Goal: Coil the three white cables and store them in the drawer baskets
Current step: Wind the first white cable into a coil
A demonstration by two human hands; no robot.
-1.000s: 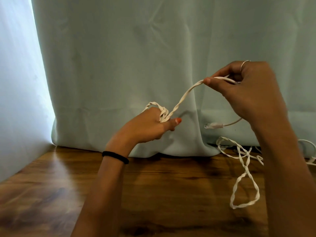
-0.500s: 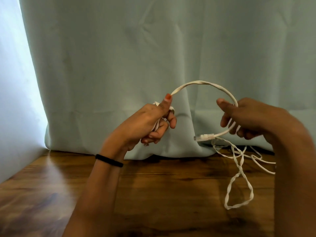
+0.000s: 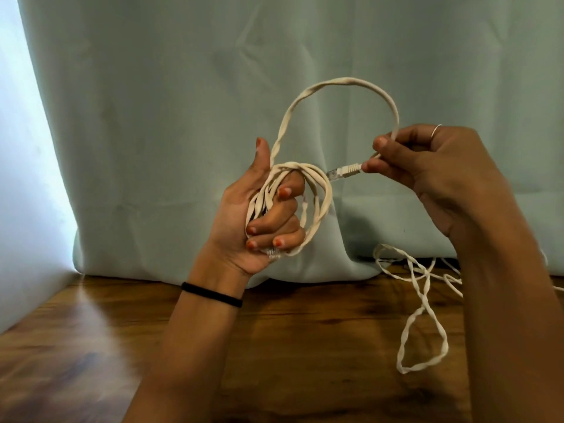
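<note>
Cable [image 3: 308,190] hangs coiled in several loops in the left hand [image 3: 259,215], whose fingers [image 3: 274,222] curl round the strands. Its free end arcs up and over to the right hand [image 3: 433,175], which pinches it just behind the plug [image 3: 343,171]. More cable [image 3: 422,315] lies loose on the tabletop [image 3: 305,346] near the curtain [image 3: 183,117].

Both forearms are bare, the left wrist wears a black band [image 3: 212,295], the left nails are painted orange-red, and a thin ring [image 3: 437,129] circles a right finger.
</note>
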